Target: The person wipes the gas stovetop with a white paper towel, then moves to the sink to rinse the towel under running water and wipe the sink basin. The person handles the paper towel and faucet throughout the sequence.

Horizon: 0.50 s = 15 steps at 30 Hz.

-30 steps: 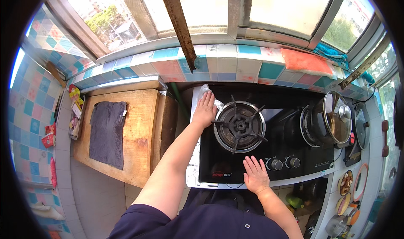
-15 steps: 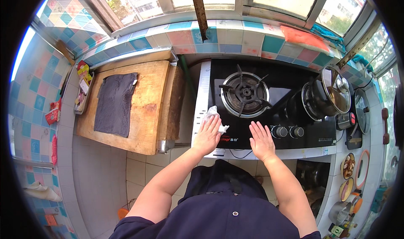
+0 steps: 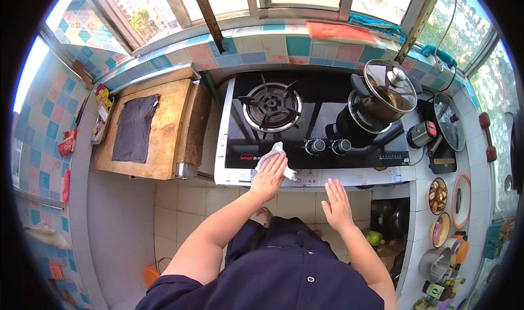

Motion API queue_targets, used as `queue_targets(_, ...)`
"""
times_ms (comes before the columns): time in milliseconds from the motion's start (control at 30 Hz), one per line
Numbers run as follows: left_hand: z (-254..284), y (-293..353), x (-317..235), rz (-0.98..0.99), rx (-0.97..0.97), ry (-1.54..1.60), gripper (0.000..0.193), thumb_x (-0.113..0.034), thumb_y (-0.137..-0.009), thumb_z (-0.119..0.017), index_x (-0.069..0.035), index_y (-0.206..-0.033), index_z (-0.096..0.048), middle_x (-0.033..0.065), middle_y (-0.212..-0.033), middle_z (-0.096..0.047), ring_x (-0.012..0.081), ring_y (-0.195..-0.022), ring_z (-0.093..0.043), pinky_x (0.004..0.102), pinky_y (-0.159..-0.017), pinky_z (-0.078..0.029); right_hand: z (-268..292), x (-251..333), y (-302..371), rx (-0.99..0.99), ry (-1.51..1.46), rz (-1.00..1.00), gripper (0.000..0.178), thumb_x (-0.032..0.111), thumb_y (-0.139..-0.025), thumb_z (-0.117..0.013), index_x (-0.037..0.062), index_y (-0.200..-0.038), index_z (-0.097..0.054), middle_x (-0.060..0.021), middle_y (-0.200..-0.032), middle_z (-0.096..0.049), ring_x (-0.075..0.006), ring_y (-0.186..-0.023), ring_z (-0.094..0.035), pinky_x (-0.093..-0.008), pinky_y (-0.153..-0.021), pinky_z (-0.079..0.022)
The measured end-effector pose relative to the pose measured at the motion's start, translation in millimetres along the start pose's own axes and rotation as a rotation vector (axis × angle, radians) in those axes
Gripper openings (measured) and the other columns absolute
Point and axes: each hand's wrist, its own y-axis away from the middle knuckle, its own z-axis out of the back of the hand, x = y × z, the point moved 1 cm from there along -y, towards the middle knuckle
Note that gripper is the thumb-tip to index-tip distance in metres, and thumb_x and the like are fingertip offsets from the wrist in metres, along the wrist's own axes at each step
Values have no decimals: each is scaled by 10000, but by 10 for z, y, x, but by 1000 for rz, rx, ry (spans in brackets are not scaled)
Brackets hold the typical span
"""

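Observation:
My left hand (image 3: pixel 267 180) lies over a crumpled white tissue (image 3: pixel 277 148), its fingers stretched forward and holding the tissue against the front edge of the black glass gas stove (image 3: pixel 305 119). Part of the tissue sticks out beyond the fingers, to the left of the two control knobs (image 3: pixel 316 146). In front of the stove's white front edge, my right hand (image 3: pixel 339 205) hovers with nothing in it, fingers straight and thumb apart. The left burner (image 3: pixel 272 103) is bare. On the right burner stands a pot with a glass lid (image 3: pixel 388 86).
At left, a dark cloth (image 3: pixel 134 129) lies on a wooden cutting board (image 3: pixel 164 130). Along the right counter are a red-and-black device (image 3: pixel 421 134), bowls of food (image 3: pixel 437 196), a metal pot (image 3: pixel 435 263) and bottles. An orange-red cloth (image 3: pixel 341 33) rests on the sill.
The view has shifted to the right. My left hand and the tissue have slid right along the stove's front. My right hand has drawn back off the stove top, toward my body.

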Motion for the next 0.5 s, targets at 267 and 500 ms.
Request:
queue_targets(267,-485,-586,-1038,-46,-58,53,619,-178,-896,-532,-47,-1449,-288,86,-1536,-253,240,-1427,-219,401,-1161,-185,445,-721,1287,-118,-59,-210,575,177,-879,-571,4,-1393,-379,-167,-1483,-334,-353,-1395,-264,-441,-1124,-257)
queue_targets(500,-669,-1140,-1796,-155,41,42,675,-250,-889,-558,-46,-1461,-264,91,-1544,-235,236,-1433,-200,401,-1166,-176,787,-1130,1867,-136,-41,-257,577,148,-861,-589,2,-1383,-390,-174,-1463,-361,-356,-1379,-296,-439,-1112,-280)
